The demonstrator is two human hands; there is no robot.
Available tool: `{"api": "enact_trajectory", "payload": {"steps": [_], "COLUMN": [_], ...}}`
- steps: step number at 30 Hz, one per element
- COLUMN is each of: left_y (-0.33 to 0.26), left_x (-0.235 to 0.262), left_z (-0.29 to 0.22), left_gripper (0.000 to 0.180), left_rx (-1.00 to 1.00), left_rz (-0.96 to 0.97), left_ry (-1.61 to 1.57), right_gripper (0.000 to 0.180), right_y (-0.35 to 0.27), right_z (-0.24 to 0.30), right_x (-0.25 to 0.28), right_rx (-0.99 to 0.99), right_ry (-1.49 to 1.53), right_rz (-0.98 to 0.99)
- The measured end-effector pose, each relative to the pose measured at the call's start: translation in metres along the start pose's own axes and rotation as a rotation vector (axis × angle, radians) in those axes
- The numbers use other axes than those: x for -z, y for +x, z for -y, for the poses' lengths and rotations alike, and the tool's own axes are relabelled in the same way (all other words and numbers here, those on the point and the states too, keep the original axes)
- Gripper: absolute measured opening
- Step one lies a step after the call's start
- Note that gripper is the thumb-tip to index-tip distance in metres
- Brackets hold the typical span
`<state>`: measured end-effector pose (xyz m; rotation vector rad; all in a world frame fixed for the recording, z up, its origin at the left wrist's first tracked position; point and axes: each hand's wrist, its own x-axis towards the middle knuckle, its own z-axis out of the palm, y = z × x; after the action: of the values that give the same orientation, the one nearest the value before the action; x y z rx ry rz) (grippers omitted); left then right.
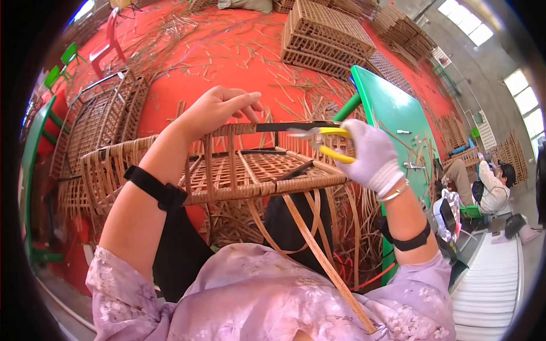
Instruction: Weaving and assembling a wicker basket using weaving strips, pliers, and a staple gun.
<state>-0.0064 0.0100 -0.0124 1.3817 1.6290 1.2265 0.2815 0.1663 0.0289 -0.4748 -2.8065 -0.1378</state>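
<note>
Red floor strewn with cane lies behind the woven rattan basket frame (227, 170) at centre, its rim pinched by the bare left hand (219, 108), while the gloved right hand (369, 156) grips yellow-handled cutters (318, 139) just right.

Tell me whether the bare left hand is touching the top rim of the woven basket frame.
Touching. The head view shows the left hand with its fingers curled over the top rim of the woven basket frame, with no gap visible between them.
</note>
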Motion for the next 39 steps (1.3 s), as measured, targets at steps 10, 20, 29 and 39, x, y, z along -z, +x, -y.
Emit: {"api": "enact_trajectory", "payload": {"steps": [10,20,29,39], "left_y": [0.001,0.001,0.002,0.003], "left_x": [-0.002,-0.001,0.000,-0.005], "left_z": [-0.002,-0.003,-0.003,0.002], "left_gripper": [0.043,0.042,0.043,0.058], "left_rx": [-0.072,-0.075,-0.015,0.027], "left_rz": [0.026,0.035,0.026,-0.095], "left_ry": [-0.021,0.014,-0.010,-0.050], "right_gripper": [0.053,0.053,0.043,0.047], "right_y": [0.040,0.045,0.049,0.010], "right_z": [0.032,0.032,0.029,-0.003], "right_x": [-0.022,-0.032,-0.038,-0.015], "right_rx": [-0.066,0.054,0.129,0.098], "right_ry": [-0.099,-0.130,-0.214,-0.033], "right_rz": [0.219,0.089,0.034,-0.331]}}
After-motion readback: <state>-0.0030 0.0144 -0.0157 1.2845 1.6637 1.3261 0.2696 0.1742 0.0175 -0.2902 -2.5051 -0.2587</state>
